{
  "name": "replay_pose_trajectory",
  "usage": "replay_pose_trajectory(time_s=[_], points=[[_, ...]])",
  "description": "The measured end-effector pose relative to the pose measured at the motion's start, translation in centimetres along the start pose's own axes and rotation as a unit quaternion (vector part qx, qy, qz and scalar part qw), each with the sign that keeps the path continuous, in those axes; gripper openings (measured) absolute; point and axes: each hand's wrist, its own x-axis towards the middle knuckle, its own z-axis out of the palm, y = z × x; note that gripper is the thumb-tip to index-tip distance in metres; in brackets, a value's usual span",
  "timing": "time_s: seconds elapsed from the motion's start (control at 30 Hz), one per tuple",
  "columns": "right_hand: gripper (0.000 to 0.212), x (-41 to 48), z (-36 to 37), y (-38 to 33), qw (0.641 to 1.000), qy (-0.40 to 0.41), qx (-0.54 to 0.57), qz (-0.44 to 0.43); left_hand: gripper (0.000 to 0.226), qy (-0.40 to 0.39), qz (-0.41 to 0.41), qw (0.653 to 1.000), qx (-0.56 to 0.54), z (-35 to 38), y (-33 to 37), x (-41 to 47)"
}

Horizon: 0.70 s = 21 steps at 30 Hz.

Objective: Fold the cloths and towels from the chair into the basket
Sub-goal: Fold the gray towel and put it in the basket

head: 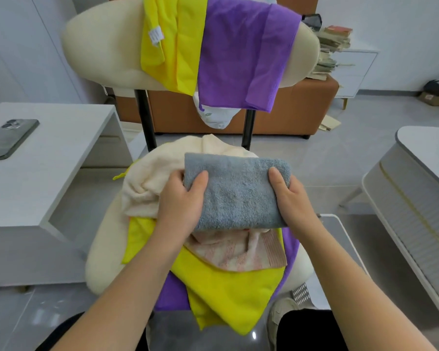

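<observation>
Both forearms reach forward from the bottom of the view and converge over the seat of the cream upholstered chair [99, 54]. Between the two hands is a folded grey terry towel [238, 196], held flat as a thick rectangle just above the pile on the seat.

The left hand [180, 201] grips the towel's left end. Its thumb lies on top, pointing away from the person, and its fingers are curled under the edge and hidden. The right hand [293, 198] mirrors it at the right end, with the thumb pressed on the upper face and the fingers tucked beneath. Both wrists are roughly level and both palms turn inward toward the cloth.

A rumpled cream fleece towel [147, 181] lies just left of and beyond the left hand. Below the held towel, between the wrists, a pink striped towel [238, 254] lies crumpled. Nearer the person, under the forearms, a bright yellow microfibre cloth [233, 295] spreads over a purple cloth [173, 292].

Well beyond the hands, a second yellow cloth [173, 46] and a second purple cloth [243, 59] hang side by side over the chair's backrest. Far to the left of the left hand, a dark smartphone [8, 138] lies on a white table [48, 178].
</observation>
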Motion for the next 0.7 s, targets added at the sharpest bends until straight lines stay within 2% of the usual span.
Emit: replay_pose_trajectory(time_s=[0.03,0.07,0.13,0.17,0.2,0.23,0.27,0.33,0.4,0.47,0.53,0.6,0.63,0.67,0.7], points=[[0.027,0.2,0.1,0.1,0.999,0.006,-0.01,0.03,0.021,0.033,0.108,0.993,0.033,0.0,0.0,-0.3],[0.034,0.4,0.1,0.2,0.997,0.001,-0.005,0.076,0.022,0.038,0.224,0.971,0.069,-0.1,0.1,-0.5],[0.039,0.6,0.1,0.1,0.982,-0.051,0.053,0.176,0.029,-0.013,0.408,0.901,0.148,-0.4,-0.5,-0.2],[0.041,0.6,0.1,0.2,0.973,-0.074,0.073,0.208,0.032,-0.033,0.46,0.872,0.167,-0.7,-0.9,0.1],[0.043,0.5,0.2,0.2,0.968,-0.091,0.078,0.219,0.033,-0.04,0.477,0.862,0.167,-0.9,-1.2,0.4],[0.045,0.4,0.2,0.0,0.97,-0.097,0.069,0.212,0.032,-0.032,0.463,0.874,0.147,-1.0,-1.4,0.6],[0.043,0.4,0.3,-0.3,0.977,-0.088,0.059,0.187,0.03,-0.015,0.418,0.902,0.111,-1.0,-1.3,0.7],[0.03,0.0,0.5,-1.4,0.99,-0.06,0.073,0.104,0.024,0.03,0.273,0.961,0.031,-0.9,-0.8,0.9],[0.005,-1.0,0.5,-2.7,0.994,-0.045,0.09,-0.039,0.022,0.039,0.087,0.995,-0.01,-0.5,-0.9,1.5],[0.019,-2.4,0.4,-3.4,0.973,-0.028,0.0,-0.229,0.029,-0.024,-0.108,0.989,-0.099,-0.4,-1.2,2.4],[0.027,-3.3,0.2,-3.5,0.925,-0.021,-0.108,-0.362,0.033,-0.123,-0.244,0.938,-0.213,-0.8,-1.1,2.9],[0.034,-3.8,0.2,-3.0,0.883,-0.008,-0.169,-0.438,0.031,-0.182,-0.278,0.905,-0.264,-1.4,-1.1,2.9],[0.033,-3.8,0.1,-2.9,0.881,-0.003,-0.168,-0.442,0.031,-0.185,-0.274,0.905,-0.268,-1.4,-0.9,2.9],[0.03,-3.7,0.1,-2.8,0.894,0.009,-0.152,-0.422,0.031,-0.167,-0.249,0.922,-0.247,-1.3,-0.7,2.8],[0.026,-3.5,0.2,-2.9,0.917,0.027,-0.121,-0.379,0.03,-0.122,-0.187,0.955,-0.196,-1.0,-0.6,2.5]])
